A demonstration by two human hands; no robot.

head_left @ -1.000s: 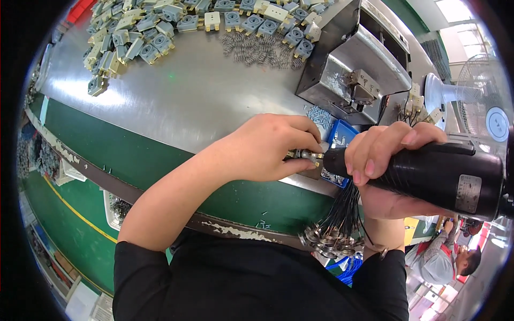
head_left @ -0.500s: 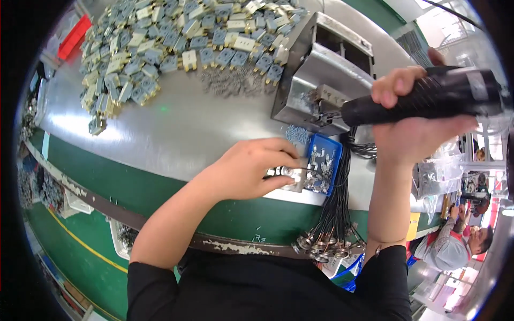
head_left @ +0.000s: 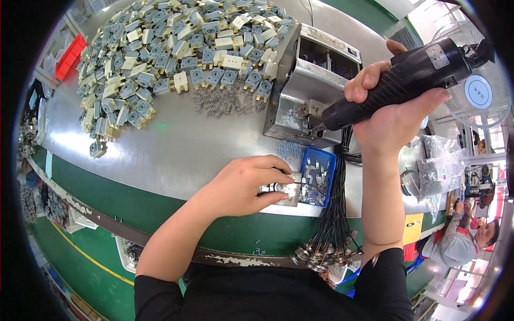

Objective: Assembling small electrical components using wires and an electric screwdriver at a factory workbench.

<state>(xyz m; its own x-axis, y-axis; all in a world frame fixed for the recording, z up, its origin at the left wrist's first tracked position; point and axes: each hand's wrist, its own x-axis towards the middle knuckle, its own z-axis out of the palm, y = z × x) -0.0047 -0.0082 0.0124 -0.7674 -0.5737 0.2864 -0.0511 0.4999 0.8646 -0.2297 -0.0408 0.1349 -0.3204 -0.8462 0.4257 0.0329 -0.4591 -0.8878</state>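
My right hand (head_left: 390,125) is wrapped round a black electric screwdriver (head_left: 399,83), held slanting with its nose down to the left. The nose is at the small front block of a metal box-shaped screw feeder (head_left: 284,104); I cannot tell whether the bit touches it. My left hand (head_left: 243,184) pinches a small white and metal part (head_left: 279,187) between thumb and fingers, on a flat metal fixture (head_left: 292,199). A thin black wire runs from that part to the right. Fingers hide some of the part.
A blue tray (head_left: 334,171) of small metal pieces stands beside the fixture, with blue screws (head_left: 289,148) behind it. Black cables (head_left: 337,206) hang over the front edge. Springs (head_left: 222,102) and a heap of grey and cream housings (head_left: 187,63) lie farther back. Another person (head_left: 455,241) sits far right.
The screwdriver and my right hand have shifted left in the picture, with the screwdriver tilted more steeply. The view has also shifted slightly. My left hand keeps its hold at the fixture.
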